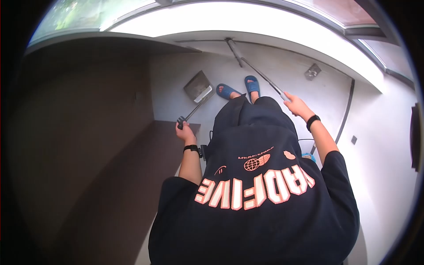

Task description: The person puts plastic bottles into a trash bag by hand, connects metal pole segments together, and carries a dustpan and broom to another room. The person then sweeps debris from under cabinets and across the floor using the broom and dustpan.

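Observation:
My left hand (184,131) is closed around the dark grip of a long-handled dustpan (198,86). The pan lies on the pale floor, left of my feet, its handle slanting down to my hand. In my right hand (297,106) is the handle of a broom (263,76), fingers wrapped round its grey end. The broom's narrow dark head (234,52) reaches the floor near the far wall, ahead of my feet. Any dirt in the pan is too small to make out.
A large dark brown cabinet or panel (88,97) stands along the left. A floor drain (312,71) sits ahead on the right. My feet in blue slippers (252,85) are between the dustpan and broom. A low white wall (247,22) under windows closes the far side.

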